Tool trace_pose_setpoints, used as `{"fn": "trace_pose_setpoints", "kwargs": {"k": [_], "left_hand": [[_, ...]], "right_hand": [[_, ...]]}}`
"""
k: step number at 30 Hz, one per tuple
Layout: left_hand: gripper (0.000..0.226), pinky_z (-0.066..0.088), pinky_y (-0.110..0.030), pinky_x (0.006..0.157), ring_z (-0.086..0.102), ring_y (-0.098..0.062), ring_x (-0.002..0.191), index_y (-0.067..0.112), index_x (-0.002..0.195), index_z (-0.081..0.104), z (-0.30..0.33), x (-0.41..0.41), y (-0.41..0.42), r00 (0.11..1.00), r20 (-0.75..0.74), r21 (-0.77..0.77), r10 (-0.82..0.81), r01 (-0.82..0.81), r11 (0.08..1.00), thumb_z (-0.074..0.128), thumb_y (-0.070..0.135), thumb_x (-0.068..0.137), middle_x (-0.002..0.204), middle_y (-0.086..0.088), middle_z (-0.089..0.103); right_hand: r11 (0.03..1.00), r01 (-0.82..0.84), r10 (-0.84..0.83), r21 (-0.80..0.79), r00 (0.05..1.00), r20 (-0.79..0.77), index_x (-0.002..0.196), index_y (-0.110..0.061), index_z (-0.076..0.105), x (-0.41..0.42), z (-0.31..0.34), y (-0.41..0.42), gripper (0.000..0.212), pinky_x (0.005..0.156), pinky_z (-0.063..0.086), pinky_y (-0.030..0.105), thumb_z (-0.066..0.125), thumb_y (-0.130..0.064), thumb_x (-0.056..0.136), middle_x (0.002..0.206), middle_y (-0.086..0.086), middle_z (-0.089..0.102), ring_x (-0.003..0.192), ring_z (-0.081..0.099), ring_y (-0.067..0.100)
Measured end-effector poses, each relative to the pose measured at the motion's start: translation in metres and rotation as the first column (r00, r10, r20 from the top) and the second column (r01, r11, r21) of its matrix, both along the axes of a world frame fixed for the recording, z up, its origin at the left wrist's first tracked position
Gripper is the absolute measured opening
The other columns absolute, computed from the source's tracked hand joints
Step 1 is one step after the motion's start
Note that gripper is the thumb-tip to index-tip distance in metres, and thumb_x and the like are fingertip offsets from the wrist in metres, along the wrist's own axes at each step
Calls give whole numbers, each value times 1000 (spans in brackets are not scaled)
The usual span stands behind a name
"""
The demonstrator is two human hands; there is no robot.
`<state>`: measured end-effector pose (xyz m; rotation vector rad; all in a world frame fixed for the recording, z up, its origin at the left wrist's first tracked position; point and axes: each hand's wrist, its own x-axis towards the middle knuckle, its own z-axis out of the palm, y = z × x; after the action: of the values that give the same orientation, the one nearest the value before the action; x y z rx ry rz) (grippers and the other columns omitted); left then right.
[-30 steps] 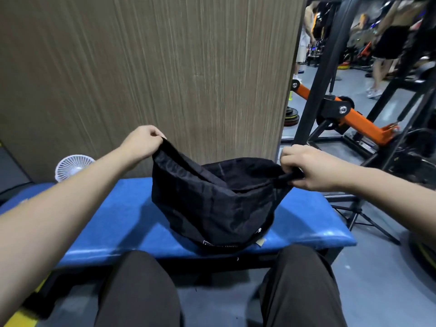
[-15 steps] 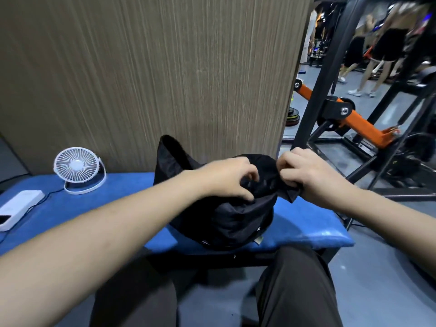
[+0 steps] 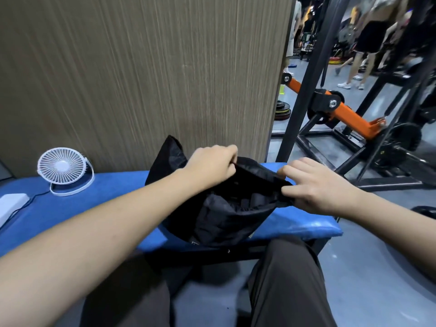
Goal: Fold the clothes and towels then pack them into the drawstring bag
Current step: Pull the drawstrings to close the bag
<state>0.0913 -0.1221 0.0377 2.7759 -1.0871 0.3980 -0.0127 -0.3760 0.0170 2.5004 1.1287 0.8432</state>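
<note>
Now that left hand (image 3: 213, 164) has come across beside right hand (image 3: 316, 185), both pinch black bag (image 3: 224, 208) rim; mouth narrower, closing likely.

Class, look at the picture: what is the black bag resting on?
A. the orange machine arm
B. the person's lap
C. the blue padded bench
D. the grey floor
C: the black bag sits on the blue padded bench, with the left hand and right hand gripping its rim.
</note>
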Motion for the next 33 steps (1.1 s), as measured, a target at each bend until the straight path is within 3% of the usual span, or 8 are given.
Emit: {"fn": "trace_pose_setpoints", "kwargs": {"k": [5,10,14,19,24,29,31,33], "left_hand": [[6,40,-39,68,56,-34,75,17,98,45,10,18,19,990,64,-53,123,-120,991,46,17,91,97,-8,64],[7,46,-45,71,60,-41,80,16,100,41,11,33,31,987,94,-146,134,-119,982,45,18,95,99,-9,58],[6,49,-50,73,60,-41,77,15,101,40,-1,29,29,991,77,-77,111,-105,992,44,17,97,100,-10,53],[19,41,-39,62,58,-35,76,16,110,51,1,41,49,989,82,158,119,-131,979,50,31,99,104,-5,41],[22,41,-32,71,58,-24,99,22,95,54,12,61,84,982,-93,490,167,-101,866,57,44,95,102,2,51],[16,39,-35,67,50,-28,74,17,91,41,20,61,95,966,-18,408,259,-229,884,50,30,96,78,-2,47],[18,39,-35,67,48,-29,76,17,92,41,30,63,100,954,35,401,298,-287,870,53,30,95,82,-5,46],[20,39,-36,68,50,-32,80,16,93,41,41,66,109,940,72,362,335,-337,869,55,30,93,86,-8,46]], "right_hand": [[993,45,-51,-107,997,-56,92,-16,65,-5,0,-11,7,68,40,38,60,-21,91,100,9,56,78,45,28],[957,243,-270,-156,945,-185,97,-21,60,-4,4,-12,30,67,34,33,50,-48,87,87,-2,51,77,50,22],[844,532,-504,-63,747,-434,87,-26,48,1,-5,14,42,67,34,33,27,-61,98,88,-7,60,81,58,22],[792,589,-550,-161,574,-607,81,-23,44,16,16,22,34,58,33,29,58,-52,93,74,-8,52,71,48,17],[766,472,-622,-436,716,-317,97,-22,55,27,30,13,38,72,34,31,56,-59,89,102,-4,65,97,65,23],[716,530,-627,-455,774,-85,104,-25,63,34,23,14,89,81,38,35,4,-85,75,103,-1,68,102,66,24],[647,575,-680,-500,732,-38,98,-26,66,38,21,16,84,80,37,35,13,-88,78,100,-2,69,99,67,22],[622,620,-703,-477,711,8,99,-25,67,47,21,15,55,77,35,32,38,-71,91,98,-5,71,97,68,20]]}}
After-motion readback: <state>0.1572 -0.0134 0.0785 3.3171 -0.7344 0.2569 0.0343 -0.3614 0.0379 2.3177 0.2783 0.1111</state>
